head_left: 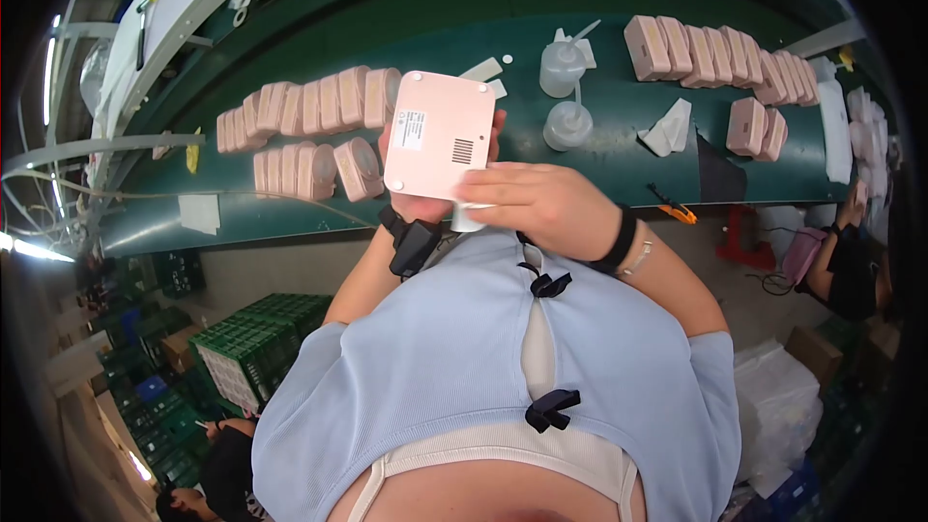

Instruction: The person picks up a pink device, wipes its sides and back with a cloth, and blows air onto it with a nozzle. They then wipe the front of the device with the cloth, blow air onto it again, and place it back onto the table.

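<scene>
A pale pink plastic device [437, 126] with rounded corners lies in my left hand [421, 209], its flat underside facing up. That face carries a white label, a small slotted vent and round feet at the corners. My left fingers wrap around it from below, with their tips showing past the right edge. My right hand [549, 201] rests along the device's near right corner, fingers together over a white wipe [468, 220] pressed to the edge. Part of the wipe is hidden under those fingers.
Rows of similar pink devices [311, 108] stand at left, with more pink devices [696, 53] at far right on the green table [406, 29]. Two pump bottles [566, 126] stand beyond my right hand. An orange cutter [677, 211] lies near the front edge; green crates [261, 343] sit on the floor.
</scene>
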`<state>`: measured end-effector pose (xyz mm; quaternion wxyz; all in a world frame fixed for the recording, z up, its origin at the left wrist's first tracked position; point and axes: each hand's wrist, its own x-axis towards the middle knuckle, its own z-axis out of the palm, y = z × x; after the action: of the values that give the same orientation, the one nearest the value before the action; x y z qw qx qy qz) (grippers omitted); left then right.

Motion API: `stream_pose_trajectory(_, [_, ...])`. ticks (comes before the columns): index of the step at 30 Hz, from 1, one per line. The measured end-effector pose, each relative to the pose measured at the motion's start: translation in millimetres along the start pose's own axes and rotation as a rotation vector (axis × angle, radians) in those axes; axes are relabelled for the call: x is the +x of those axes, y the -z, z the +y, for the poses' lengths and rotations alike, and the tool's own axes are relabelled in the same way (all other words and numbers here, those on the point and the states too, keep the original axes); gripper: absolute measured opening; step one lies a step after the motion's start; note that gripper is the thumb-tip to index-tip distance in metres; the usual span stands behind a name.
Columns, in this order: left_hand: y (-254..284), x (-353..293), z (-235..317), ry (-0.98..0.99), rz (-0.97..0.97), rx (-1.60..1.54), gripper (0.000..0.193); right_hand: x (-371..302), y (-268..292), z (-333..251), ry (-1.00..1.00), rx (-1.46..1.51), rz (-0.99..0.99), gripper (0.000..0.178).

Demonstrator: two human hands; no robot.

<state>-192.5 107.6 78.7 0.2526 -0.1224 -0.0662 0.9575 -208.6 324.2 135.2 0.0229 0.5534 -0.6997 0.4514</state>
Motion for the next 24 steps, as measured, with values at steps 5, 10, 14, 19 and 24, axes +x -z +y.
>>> stream_pose_trajectory(5, [-17, 2, -4, 0.107, 0.009, -0.04, 0.081, -114, 34, 14, -0.419, 0.156, 0.311, 0.019])
stream_pose_trajectory(10, [-13, -3, -5, 0.093, 0.078, 0.127, 0.073, -313, -24, 43, -1.057, 0.779, 0.703, 0.012])
stream_pose_trajectory(14, [0, -1, -9, 0.083, 0.126, -0.092, 0.073, -411, -92, 83, -1.486, 0.613, 1.167, 0.008])
stream_pose_trajectory(19, [-5, 5, -19, 0.179, 0.097, -0.059, 0.072, -446, -125, 148, -1.222, 0.475, 1.553, 0.037])
stream_pose_trajectory(24, [-3, -3, -36, 0.222, 0.038, -0.188, 0.074, -450, -108, 157, -1.412, 0.793, 1.198, 0.038])
